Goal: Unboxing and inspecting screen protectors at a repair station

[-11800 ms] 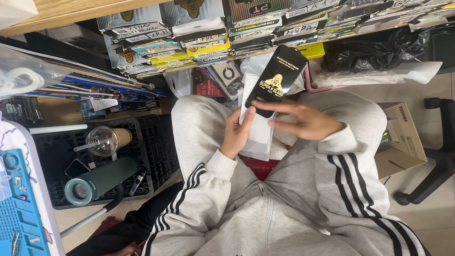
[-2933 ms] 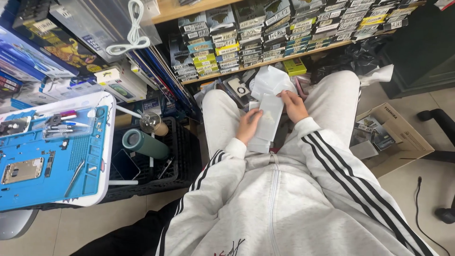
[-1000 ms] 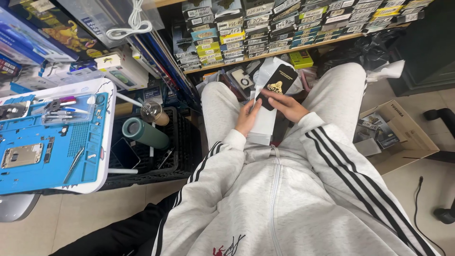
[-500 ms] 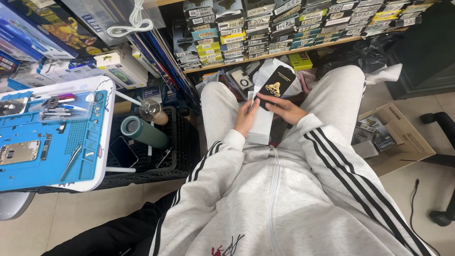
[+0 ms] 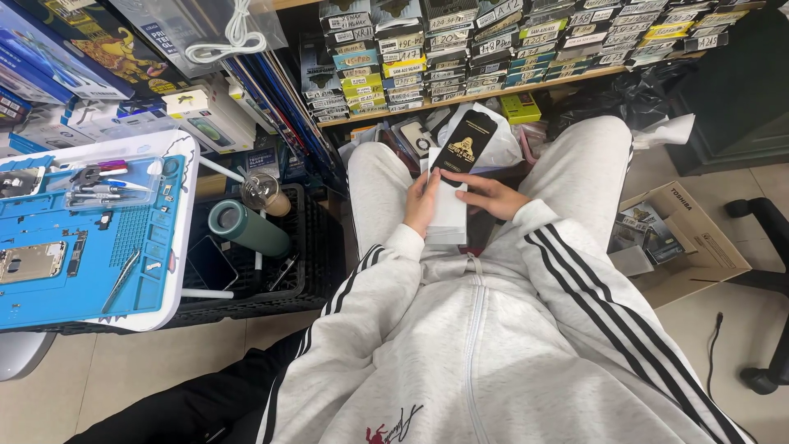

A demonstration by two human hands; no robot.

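Left hand (image 5: 421, 204) fingers wrap the white packet stack (image 5: 449, 215); right hand (image 5: 491, 196) fingers pinch the black packet (image 5: 465, 143) over the lap.

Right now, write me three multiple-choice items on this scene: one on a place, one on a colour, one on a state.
1. Where does the green bottle lie?
A. in the black crate
B. on the blue mat
C. in the cardboard box

2. What colour is the flat packet above the person's lap?
A. red
B. black with gold print
C. plain white

3. How does the right hand stand?
A. resting empty on the knee
B. fingers on the packet's lower end
C. gripping the bottle

Answers: 1 A, it lies on its side inside the crate; 2 B, dark face with a gold emblem; 3 B, the left hand holds the white packs beneath.
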